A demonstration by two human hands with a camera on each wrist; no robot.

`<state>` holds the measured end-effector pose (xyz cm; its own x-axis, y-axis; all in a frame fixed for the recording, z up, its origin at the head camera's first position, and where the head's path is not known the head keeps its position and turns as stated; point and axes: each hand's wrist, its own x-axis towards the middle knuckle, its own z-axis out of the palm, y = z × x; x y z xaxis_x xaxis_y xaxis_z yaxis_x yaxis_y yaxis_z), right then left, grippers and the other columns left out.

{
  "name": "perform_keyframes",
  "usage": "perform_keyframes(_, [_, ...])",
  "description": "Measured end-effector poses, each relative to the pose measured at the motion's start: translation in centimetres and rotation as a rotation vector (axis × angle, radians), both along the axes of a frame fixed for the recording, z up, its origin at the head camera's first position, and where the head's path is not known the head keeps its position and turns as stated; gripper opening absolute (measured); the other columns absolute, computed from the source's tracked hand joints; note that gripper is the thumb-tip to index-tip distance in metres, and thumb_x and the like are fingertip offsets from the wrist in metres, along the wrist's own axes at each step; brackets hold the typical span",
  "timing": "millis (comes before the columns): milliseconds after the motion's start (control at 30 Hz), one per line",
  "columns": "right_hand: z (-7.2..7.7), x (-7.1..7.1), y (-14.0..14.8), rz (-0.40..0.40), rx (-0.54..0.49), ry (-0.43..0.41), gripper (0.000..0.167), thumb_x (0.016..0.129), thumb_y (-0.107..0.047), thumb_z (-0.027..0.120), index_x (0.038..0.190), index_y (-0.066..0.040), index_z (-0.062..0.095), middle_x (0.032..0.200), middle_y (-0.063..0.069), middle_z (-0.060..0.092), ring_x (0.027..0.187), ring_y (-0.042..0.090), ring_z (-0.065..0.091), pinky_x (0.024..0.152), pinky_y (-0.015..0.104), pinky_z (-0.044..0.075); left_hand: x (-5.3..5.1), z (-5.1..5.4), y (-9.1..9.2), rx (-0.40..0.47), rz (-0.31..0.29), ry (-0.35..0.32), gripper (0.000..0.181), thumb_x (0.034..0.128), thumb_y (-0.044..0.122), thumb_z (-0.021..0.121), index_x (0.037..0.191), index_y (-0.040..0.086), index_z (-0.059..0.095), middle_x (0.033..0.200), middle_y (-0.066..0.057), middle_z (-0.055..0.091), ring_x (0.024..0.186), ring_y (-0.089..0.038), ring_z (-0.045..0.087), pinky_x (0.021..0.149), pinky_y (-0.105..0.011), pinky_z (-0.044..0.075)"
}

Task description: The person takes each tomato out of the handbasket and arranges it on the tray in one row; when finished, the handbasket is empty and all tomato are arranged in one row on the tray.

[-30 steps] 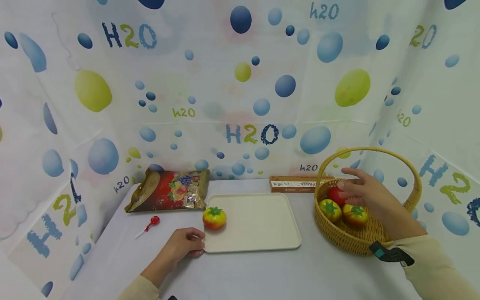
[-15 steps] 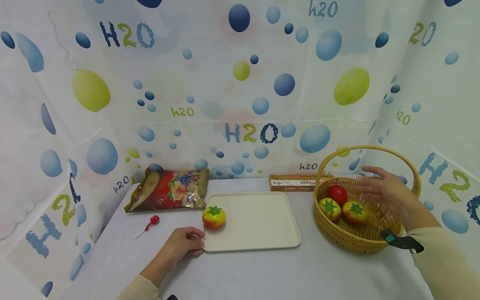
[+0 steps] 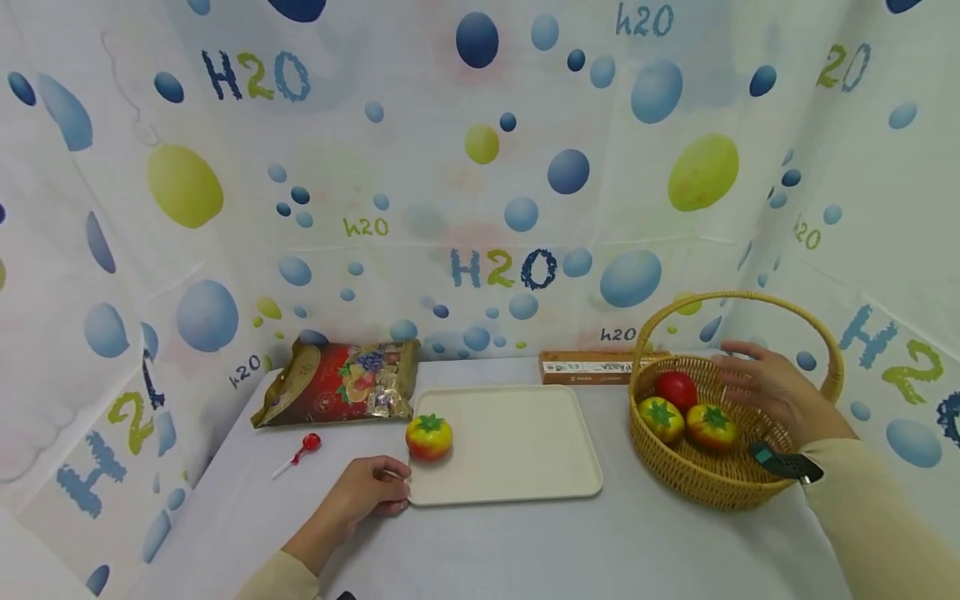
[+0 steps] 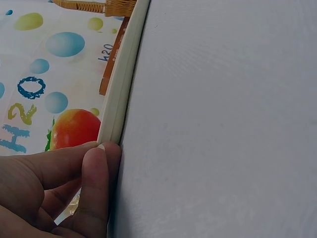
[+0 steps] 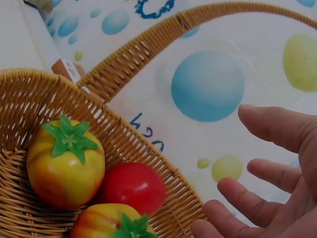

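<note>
While left hand point(image 3: 367, 487) pinches rim of cream tray point(image 3: 517, 450), lower centre of frame, right hand point(image 3: 772, 390) hangs by yellow-red tomatoes point(image 3: 711, 429) in wicker basket point(image 3: 701, 485), lower right, thumb and fingers wide, nothing held. Tomatoes look light, firm, perhaps slippery; best cupped round sides, below green leaves point(image 5: 70, 140).

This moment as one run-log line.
Left hand: pinches cream rectangular tray | Right hand: holds nothing, near tan wicker basket | Basket: round red fruit, two round yellow-red fruits | Tray: round yellow-red fruit, left edge

Bubble-print backdrop point(image 3: 420, 158), white tabletop point(image 3: 510, 550)
</note>
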<state>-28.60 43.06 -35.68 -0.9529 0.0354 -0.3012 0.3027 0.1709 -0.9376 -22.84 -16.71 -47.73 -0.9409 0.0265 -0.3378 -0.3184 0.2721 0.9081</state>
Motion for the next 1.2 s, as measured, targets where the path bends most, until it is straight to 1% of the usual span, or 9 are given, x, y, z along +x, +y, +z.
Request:
perform_keyframes(100, [-0.4, -0.6, 0.2, 0.01, 0.058, -0.012, 0.086, 0.095, -0.045, 0.07, 0.161, -0.017, 0.023, 0.113, -0.015, 0.055, 0.106, 0.009, 0.058, 0.095, 0.029, 0.057, -0.1, -0.1, -0.1, -0.007, -0.002, -0.007, 0.023, 0.0867, -0.003, 0.075, 0.109, -0.001, 0.07, 0.092, -0.013, 0.064, 0.073, -0.018, 0.067, 0.069, -0.032, 0.063])
perform_keyframes(167, [-0.6, -0.9, 0.3, 0.019, 0.084, -0.012, 0.092, 0.095, -0.046, 0.069, 0.163, -0.013, 0.016, 0.121, -0.009, 0.053, 0.117, 0.018, 0.055, 0.099, 0.031, 0.055, -0.1, 0.0, -0.1, -0.01, 0.0, -0.011, 0.023, 0.0867, -0.003, 0.075, 0.109, -0.001, 0.07, 0.092, -0.013, 0.064, 0.073, -0.018, 0.068, 0.069, -0.032, 0.063])
perform_keyframes(267, [-1.2, -1.3, 0.4, 0.054, 0.112, 0.007, 0.092, 0.098, -0.046, 0.065, 0.164, -0.011, 0.011, 0.14, 0.005, 0.045, 0.135, 0.035, 0.043, 0.108, 0.037, 0.05, -0.1, 0.1, -0.1, -0.009, 0.001, -0.004, 0.023, 0.0866, -0.003, 0.075, 0.109, -0.001, 0.07, 0.092, -0.013, 0.064, 0.073, -0.017, 0.068, 0.07, -0.032, 0.063])
perform_keyframes(367, [-1.8, -1.7, 0.2, 0.071, 0.125, 0.016, 0.089, 0.099, -0.046, 0.063, 0.163, -0.01, 0.012, 0.152, 0.013, 0.037, 0.145, 0.043, 0.032, 0.114, 0.044, 0.044, -0.1, 0.1, -0.1, -0.006, -0.004, 0.006, 0.023, 0.0866, -0.003, 0.075, 0.109, -0.001, 0.07, 0.092, -0.013, 0.064, 0.073, -0.017, 0.068, 0.07, -0.032, 0.063])
perform_keyframes(467, [-2.4, -2.1, 0.0, 0.078, 0.135, 0.018, 0.085, 0.101, -0.043, 0.062, 0.162, -0.008, 0.014, 0.148, 0.013, 0.042, 0.144, 0.044, 0.033, 0.115, 0.048, 0.042, 0.0, 0.0, 0.0, -0.009, -0.004, 0.005, 0.024, 0.0863, -0.003, 0.075, 0.11, -0.001, 0.07, 0.092, -0.012, 0.064, 0.074, -0.017, 0.067, 0.069, -0.032, 0.063])
perform_keyframes(567, [-3.0, -2.6, -0.2, 0.088, 0.141, 0.028, 0.082, 0.102, -0.039, 0.062, 0.161, -0.005, 0.017, 0.134, 0.004, 0.052, 0.137, 0.039, 0.04, 0.113, 0.046, 0.045, 0.0, -0.1, 0.0, -0.018, 0.007, 0.0, 0.024, 0.0858, -0.003, 0.076, 0.11, -0.001, 0.07, 0.092, -0.012, 0.063, 0.073, -0.017, 0.067, 0.069, -0.032, 0.063])
perform_keyframes(667, [-3.4, -3.1, -0.4, 0.112, 0.163, 0.034, 0.081, 0.101, -0.039, 0.063, 0.16, -0.004, 0.019, 0.127, -0.003, 0.054, 0.13, 0.033, 0.044, 0.108, 0.043, 0.049, 0.0, -0.2, 0.0, -0.017, 0.019, 0.003, 0.024, 0.0855, -0.003, 0.076, 0.109, -0.001, 0.07, 0.091, -0.012, 0.064, 0.073, -0.018, 0.067, 0.069, -0.032, 0.063])
perform_keyframes(933, [-4.3, -3.6, -0.6, 0.114, 0.161, -0.025, 0.088, 0.095, -0.043, 0.07, 0.159, -0.006, 0.023, 0.153, 0.015, 0.036, 0.135, 0.036, 0.04, 0.107, 0.043, 0.047, 0.1, -0.4, -0.2, -0.018, 0.004, -0.001, 0.023, 0.0866, -0.002, 0.076, 0.109, -0.001, 0.07, 0.092, -0.011, 0.064, 0.074, -0.017, 0.068, 0.069, -0.03, 0.063])
perform_keyframes(1200, [-5.2, -4.0, -0.5, 0.122, 0.162, -0.044, 0.084, 0.096, -0.042, 0.07, 0.158, -0.004, 0.026, 0.143, 0.011, 0.049, 0.13, 0.035, 0.046, 0.102, 0.038, 0.048, 0.2, -0.1, 0.0, -0.008, 0.012, 0.017, 0.024, 0.0861, -0.002, 0.076, 0.109, -0.001, 0.07, 0.092, -0.012, 0.063, 0.073, -0.017, 0.068, 0.07, -0.032, 0.063])
